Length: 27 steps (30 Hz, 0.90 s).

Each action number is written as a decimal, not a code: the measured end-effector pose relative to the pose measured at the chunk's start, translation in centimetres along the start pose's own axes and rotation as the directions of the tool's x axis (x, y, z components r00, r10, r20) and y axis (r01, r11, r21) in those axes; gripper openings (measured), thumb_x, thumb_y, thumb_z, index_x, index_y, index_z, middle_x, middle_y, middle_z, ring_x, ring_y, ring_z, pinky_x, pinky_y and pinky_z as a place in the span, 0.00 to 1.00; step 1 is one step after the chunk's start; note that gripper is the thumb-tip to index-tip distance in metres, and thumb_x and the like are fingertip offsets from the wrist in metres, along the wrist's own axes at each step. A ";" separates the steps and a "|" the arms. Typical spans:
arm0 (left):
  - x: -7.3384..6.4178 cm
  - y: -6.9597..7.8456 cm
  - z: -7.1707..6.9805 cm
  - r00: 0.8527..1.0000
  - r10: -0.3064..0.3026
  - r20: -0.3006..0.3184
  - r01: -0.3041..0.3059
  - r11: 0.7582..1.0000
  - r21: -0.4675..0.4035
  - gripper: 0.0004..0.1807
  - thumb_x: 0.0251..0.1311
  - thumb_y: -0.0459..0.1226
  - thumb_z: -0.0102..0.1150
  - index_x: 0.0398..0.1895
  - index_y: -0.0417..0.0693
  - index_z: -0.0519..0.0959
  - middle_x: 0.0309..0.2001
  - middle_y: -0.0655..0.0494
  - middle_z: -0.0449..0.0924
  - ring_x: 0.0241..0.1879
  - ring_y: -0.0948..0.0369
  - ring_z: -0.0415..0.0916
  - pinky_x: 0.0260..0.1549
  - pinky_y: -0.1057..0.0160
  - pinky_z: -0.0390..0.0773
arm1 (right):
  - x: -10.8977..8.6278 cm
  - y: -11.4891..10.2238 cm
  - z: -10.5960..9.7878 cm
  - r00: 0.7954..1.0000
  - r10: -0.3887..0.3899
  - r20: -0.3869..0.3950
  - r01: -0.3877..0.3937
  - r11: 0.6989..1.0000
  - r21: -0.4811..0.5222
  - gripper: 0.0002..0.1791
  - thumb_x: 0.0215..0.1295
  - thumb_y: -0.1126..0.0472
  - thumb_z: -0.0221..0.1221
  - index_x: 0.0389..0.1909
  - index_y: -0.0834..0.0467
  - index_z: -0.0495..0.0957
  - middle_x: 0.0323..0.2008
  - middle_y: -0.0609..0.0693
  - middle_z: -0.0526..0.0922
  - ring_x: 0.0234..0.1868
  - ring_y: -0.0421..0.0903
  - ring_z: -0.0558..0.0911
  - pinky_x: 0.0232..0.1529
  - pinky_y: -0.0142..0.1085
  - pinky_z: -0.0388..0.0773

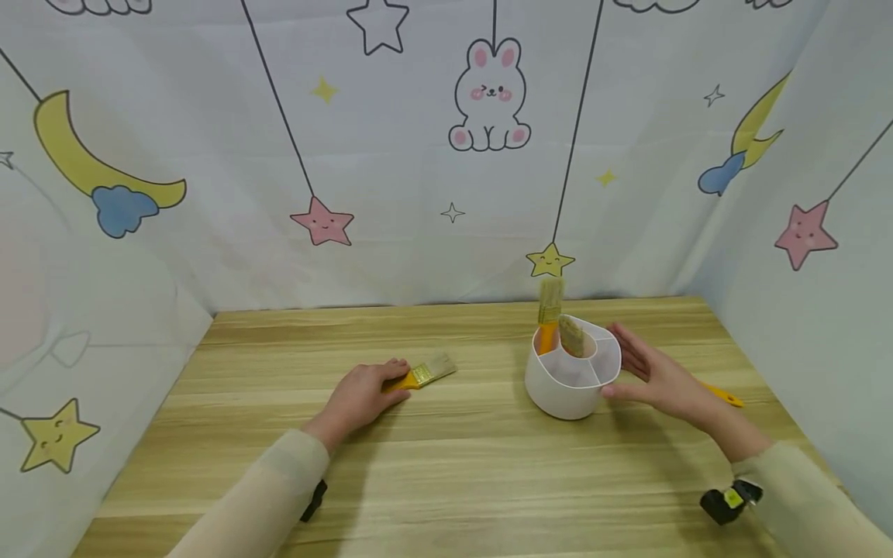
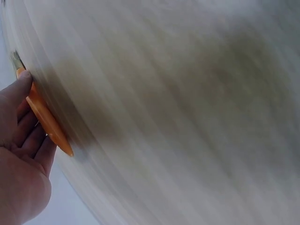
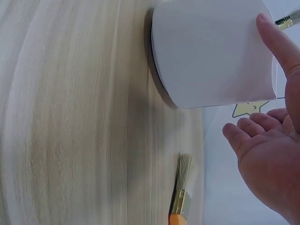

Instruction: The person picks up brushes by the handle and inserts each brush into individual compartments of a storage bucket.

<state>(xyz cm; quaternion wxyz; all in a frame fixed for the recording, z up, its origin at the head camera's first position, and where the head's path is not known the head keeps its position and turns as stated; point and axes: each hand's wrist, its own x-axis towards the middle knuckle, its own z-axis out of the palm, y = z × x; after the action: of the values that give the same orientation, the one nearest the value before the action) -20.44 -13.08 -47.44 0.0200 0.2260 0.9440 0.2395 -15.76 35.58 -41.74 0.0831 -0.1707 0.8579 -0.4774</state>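
Note:
My left hand (image 1: 363,394) pinches a paintbrush (image 1: 432,370) at the left middle of the table, its bristles pointing right. In the left wrist view, thumb and fingers hold its orange handle (image 2: 46,117). On the right stands a white divided organizer (image 1: 561,394). One paintbrush (image 1: 550,304) is upright in it, bristles up; a second brush (image 1: 572,338) leans in the round inner compartment. My right hand (image 1: 656,378) is at the organizer's right side, thumb in front and fingers behind, spread and not curled round it. Whether the thumb touches the wall I cannot tell.
Another paintbrush (image 3: 182,199) lies on the table to the right; my right arm hides part of it in the head view, where its orange handle end (image 1: 725,395) shows. A printed white curtain (image 1: 405,155) hangs behind the wood-grain table (image 1: 474,480).

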 end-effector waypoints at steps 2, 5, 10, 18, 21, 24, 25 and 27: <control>0.0 0.0 0.1 1.000 0.003 -0.020 -0.003 1.000 0.007 0.25 0.70 0.41 0.71 0.67 0.42 0.83 0.68 0.46 0.81 0.68 0.47 0.78 0.68 0.41 0.76 | 0.1 0.0 -0.1 1.000 0.015 0.016 -0.015 1.000 -0.004 0.62 0.68 0.63 0.73 0.86 0.68 0.36 0.85 0.70 0.44 0.80 0.75 0.56 0.63 0.14 0.64; 0.0 0.0 0.2 0.999 0.010 -0.044 -0.010 1.000 0.018 0.23 0.69 0.39 0.72 0.64 0.42 0.85 0.66 0.47 0.83 0.67 0.48 0.80 0.66 0.42 0.78 | 0.1 0.1 -0.1 0.999 0.025 0.028 -0.025 1.000 -0.009 0.61 0.68 0.62 0.73 0.86 0.67 0.37 0.85 0.70 0.43 0.80 0.75 0.55 0.63 0.14 0.64; 0.0 -0.2 0.3 0.997 0.024 -0.074 -0.021 0.999 0.047 0.19 0.69 0.36 0.72 0.61 0.42 0.87 0.63 0.47 0.85 0.64 0.48 0.82 0.64 0.42 0.80 | 0.3 0.2 0.4 0.999 0.010 0.034 -0.010 1.000 0.008 0.59 0.68 0.62 0.73 0.86 0.66 0.41 0.84 0.71 0.44 0.80 0.74 0.55 0.63 0.13 0.62; 0.0 0.1 0.4 0.993 0.045 -0.109 -0.035 0.995 0.091 0.17 0.67 0.36 0.72 0.57 0.43 0.89 0.59 0.47 0.88 0.58 0.48 0.86 0.59 0.44 0.84 | 0.4 0.1 0.8 1.000 -0.002 0.019 0.002 1.000 0.017 0.60 0.67 0.63 0.74 0.86 0.67 0.41 0.84 0.70 0.49 0.80 0.73 0.57 0.63 0.13 0.62; 0.0 0.3 0.3 0.992 0.045 -0.118 -0.032 0.993 0.109 0.15 0.67 0.36 0.73 0.56 0.44 0.90 0.56 0.48 0.90 0.54 0.47 0.88 0.55 0.44 0.85 | 0.4 0.1 0.9 1.000 -0.010 0.018 0.010 1.000 0.025 0.60 0.66 0.63 0.74 0.86 0.66 0.42 0.83 0.70 0.51 0.80 0.73 0.58 0.63 0.13 0.63; 0.1 0.5 0.3 0.991 0.048 -0.123 -0.033 0.993 0.116 0.15 0.67 0.36 0.73 0.55 0.45 0.90 0.53 0.49 0.91 0.51 0.48 0.89 0.52 0.45 0.87 | 0.4 0.2 0.9 1.000 -0.008 0.017 0.007 1.000 0.027 0.60 0.66 0.63 0.74 0.86 0.66 0.42 0.83 0.70 0.52 0.80 0.73 0.58 0.63 0.13 0.63; 0.1 0.6 0.2 0.991 0.049 -0.122 -0.036 0.993 0.112 0.15 0.68 0.37 0.73 0.55 0.45 0.90 0.53 0.49 0.91 0.51 0.48 0.89 0.52 0.45 0.87 | 0.4 0.2 0.9 1.000 -0.004 0.017 0.004 1.000 0.026 0.60 0.67 0.63 0.74 0.86 0.66 0.42 0.83 0.70 0.52 0.80 0.73 0.58 0.63 0.13 0.63; 0.2 0.6 0.2 0.991 0.057 -0.124 -0.045 0.994 0.097 0.15 0.68 0.37 0.73 0.55 0.45 0.90 0.52 0.49 0.91 0.51 0.49 0.89 0.52 0.46 0.87 | 0.4 0.3 0.9 1.000 0.002 0.015 -0.002 1.000 0.023 0.60 0.67 0.62 0.74 0.86 0.66 0.42 0.83 0.70 0.52 0.80 0.73 0.58 0.63 0.13 0.62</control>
<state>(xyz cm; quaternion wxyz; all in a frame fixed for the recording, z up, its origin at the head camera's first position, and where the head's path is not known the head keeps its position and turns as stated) -20.31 -12.41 -47.30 -0.0566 0.2350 0.9475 0.2093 -15.95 34.86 -42.40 0.0920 -0.1725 0.8518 -0.4860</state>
